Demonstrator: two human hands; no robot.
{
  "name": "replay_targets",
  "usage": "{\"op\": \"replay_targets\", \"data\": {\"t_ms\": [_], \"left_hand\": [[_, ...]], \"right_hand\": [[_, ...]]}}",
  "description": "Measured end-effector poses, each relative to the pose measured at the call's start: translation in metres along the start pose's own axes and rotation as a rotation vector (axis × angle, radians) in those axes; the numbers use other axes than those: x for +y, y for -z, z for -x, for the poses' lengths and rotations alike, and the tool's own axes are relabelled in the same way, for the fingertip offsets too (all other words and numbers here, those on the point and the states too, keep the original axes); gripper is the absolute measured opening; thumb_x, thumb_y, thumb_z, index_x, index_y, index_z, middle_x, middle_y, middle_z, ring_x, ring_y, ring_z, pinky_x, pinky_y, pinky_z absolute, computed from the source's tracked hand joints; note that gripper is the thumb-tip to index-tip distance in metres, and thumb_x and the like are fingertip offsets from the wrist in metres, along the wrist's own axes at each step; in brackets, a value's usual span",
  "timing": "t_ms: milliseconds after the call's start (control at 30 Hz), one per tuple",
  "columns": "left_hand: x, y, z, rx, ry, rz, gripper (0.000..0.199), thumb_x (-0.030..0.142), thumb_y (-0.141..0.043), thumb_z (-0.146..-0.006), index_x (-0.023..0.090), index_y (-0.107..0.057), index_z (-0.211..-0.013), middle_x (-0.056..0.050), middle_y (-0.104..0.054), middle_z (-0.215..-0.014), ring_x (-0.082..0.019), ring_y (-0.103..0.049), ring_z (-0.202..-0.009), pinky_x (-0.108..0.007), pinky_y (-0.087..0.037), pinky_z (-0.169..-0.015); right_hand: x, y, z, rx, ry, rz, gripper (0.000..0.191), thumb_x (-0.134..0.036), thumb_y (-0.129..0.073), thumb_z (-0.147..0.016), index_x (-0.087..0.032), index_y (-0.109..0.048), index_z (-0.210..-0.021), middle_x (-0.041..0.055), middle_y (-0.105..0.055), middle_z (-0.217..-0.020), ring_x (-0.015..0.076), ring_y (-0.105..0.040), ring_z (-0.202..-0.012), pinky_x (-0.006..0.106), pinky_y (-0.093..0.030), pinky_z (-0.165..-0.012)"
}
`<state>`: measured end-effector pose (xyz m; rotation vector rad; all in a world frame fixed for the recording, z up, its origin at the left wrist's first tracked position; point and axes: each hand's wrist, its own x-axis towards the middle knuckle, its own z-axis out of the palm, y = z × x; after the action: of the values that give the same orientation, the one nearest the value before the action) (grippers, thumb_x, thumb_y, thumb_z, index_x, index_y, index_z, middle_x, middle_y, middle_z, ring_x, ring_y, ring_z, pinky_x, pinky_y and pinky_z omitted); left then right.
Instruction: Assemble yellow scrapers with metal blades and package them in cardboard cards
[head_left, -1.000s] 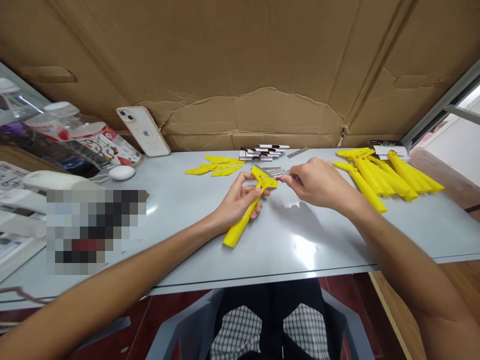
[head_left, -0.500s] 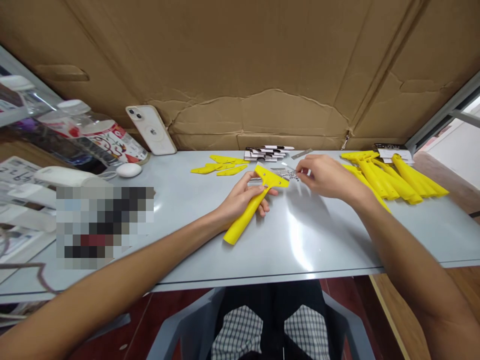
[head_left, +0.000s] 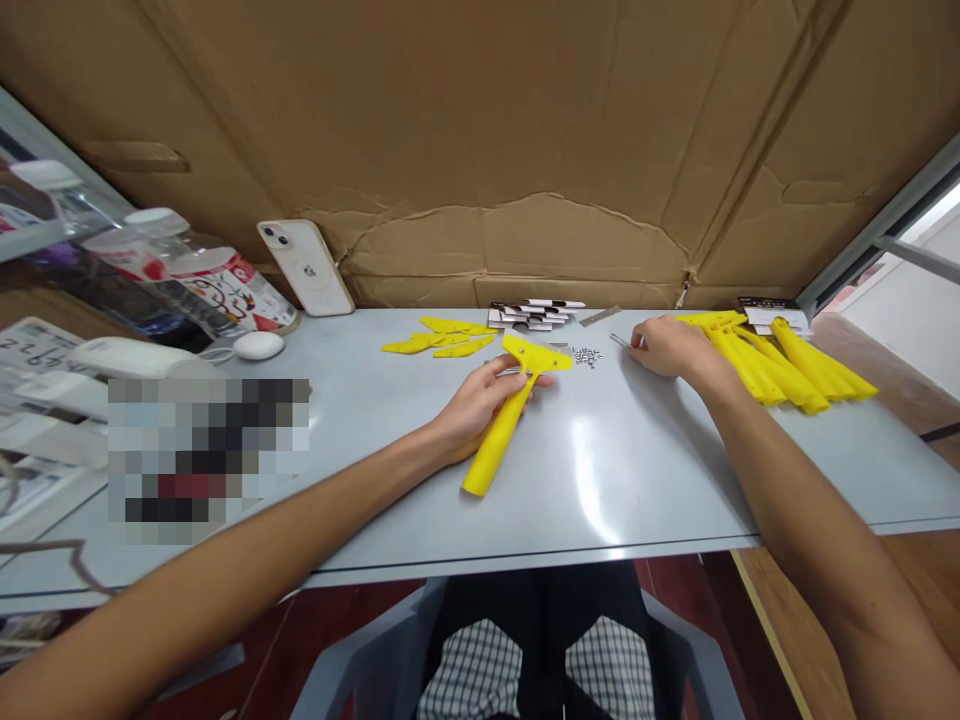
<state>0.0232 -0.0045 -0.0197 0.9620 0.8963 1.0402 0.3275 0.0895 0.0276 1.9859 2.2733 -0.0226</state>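
My left hand (head_left: pixel 491 395) is closed around the neck of a yellow plastic scraper (head_left: pixel 499 435), its wide head pointing away from me and its handle slanting down toward the table's front edge. Two small screws show in the scraper's head. Farther right, my right hand (head_left: pixel 664 345) is low over the table, fingers curled together at a thin metal rod (head_left: pixel 621 342); its other end is hidden by the hand. Between the hands lies a pile of small screws (head_left: pixel 587 356). Flat yellow plates (head_left: pixel 442 336) are spread beyond my left hand.
At the right are several yellow scraper handles (head_left: pixel 787 375). Folded white-and-black cards (head_left: pixel 534 314) and a metal blade (head_left: pixel 600 316) lie near the cardboard wall (head_left: pixel 480 130). A phone (head_left: pixel 307 268), a white mouse (head_left: pixel 259 346) and a labelled bottle (head_left: pixel 240 290) stand at left.
My right hand has moved right from the screw pile to the thin metal rod. The left hand still holds the scraper, whose handle has swung slightly more upright.
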Motion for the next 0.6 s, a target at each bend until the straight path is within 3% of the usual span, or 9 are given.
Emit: {"op": "replay_targets", "data": {"t_ms": [100, 200, 367, 433, 500, 533, 600], "left_hand": [[0.0, 0.001, -0.001, -0.016, -0.016, 0.042, 0.041, 0.031, -0.088, -0.087, 0.019, -0.071, -0.122, -0.013, -0.079, -0.123, -0.016, -0.071, -0.086, -0.03, -0.058, -0.076], [0.002, 0.002, -0.002, -0.015, -0.062, 0.065, 0.04, 0.034, -0.095, -0.081, 0.017, -0.075, -0.111, -0.011, -0.075, -0.122, -0.017, -0.074, -0.088, -0.031, -0.061, -0.081], [0.009, 0.005, -0.004, 0.027, -0.096, 0.132, 0.044, 0.034, -0.101, -0.074, 0.017, -0.075, -0.104, -0.009, -0.075, -0.112, -0.021, -0.077, -0.095, -0.034, -0.062, -0.088], [0.01, 0.007, -0.007, 0.053, -0.124, 0.134, 0.043, 0.032, -0.101, -0.074, 0.017, -0.075, -0.105, -0.01, -0.077, -0.113, -0.022, -0.076, -0.103, -0.034, -0.061, -0.092], [0.009, 0.009, -0.009, 0.068, -0.16, 0.123, 0.044, 0.033, -0.101, -0.074, 0.016, -0.076, -0.107, -0.011, -0.078, -0.115, -0.023, -0.075, -0.109, -0.034, -0.059, -0.097], [0.008, 0.01, -0.01, 0.069, -0.178, 0.116, 0.044, 0.033, -0.101, -0.074, 0.016, -0.077, -0.107, -0.012, -0.078, -0.115, -0.023, -0.074, -0.111, -0.034, -0.058, -0.098], [0.006, 0.01, -0.011, 0.064, -0.211, 0.107, 0.046, 0.035, -0.101, -0.073, 0.016, -0.077, -0.108, -0.011, -0.079, -0.113, -0.024, -0.074, -0.111, -0.035, -0.057, -0.098]], "right_hand": [[0.0, 0.0, 0.0, 0.0, -0.02, -0.01, 0.037, -0.045, -0.056, -0.105, -0.021, -0.082, -0.117, 0.0169, -0.079, -0.121, 0.0325, -0.072, -0.106, 0.041, -0.048, -0.082], [-0.004, 0.005, 0.006, 0.014, -0.071, 0.017, 0.044, -0.051, -0.054, -0.107, -0.02, -0.081, -0.121, 0.0193, -0.078, -0.123, 0.0363, -0.072, -0.11, 0.044, -0.049, -0.084], [-0.022, 0.019, 0.026, 0.272, -0.134, 0.053, 0.052, -0.055, -0.052, -0.108, -0.012, -0.081, -0.114, 0.0257, -0.078, -0.112, 0.0388, -0.074, -0.1, 0.043, -0.048, -0.077], [-0.039, 0.022, 0.036, 0.32, -0.043, -0.097, 0.051, -0.056, -0.052, -0.108, -0.014, -0.081, -0.104, 0.0207, -0.079, -0.1, 0.0341, -0.074, -0.093, 0.041, -0.048, -0.076], [-0.062, 0.018, 0.047, 0.217, 0.161, -0.363, 0.048, -0.054, -0.055, -0.108, -0.017, -0.081, -0.093, 0.0137, -0.079, -0.088, 0.0278, -0.072, -0.087, 0.039, -0.049, -0.077], [-0.074, 0.014, 0.053, 0.14, 0.28, -0.525, 0.045, -0.054, -0.058, -0.107, -0.018, -0.081, -0.094, 0.011, -0.079, -0.089, 0.0245, -0.072, -0.084, 0.037, -0.051, -0.078], [-0.098, 0.002, 0.063, -0.015, 0.501, -0.816, 0.034, -0.048, -0.065, -0.104, -0.02, -0.079, -0.116, 0.0086, -0.081, -0.107, 0.0199, -0.072, -0.085, 0.034, -0.054, -0.077]]}}
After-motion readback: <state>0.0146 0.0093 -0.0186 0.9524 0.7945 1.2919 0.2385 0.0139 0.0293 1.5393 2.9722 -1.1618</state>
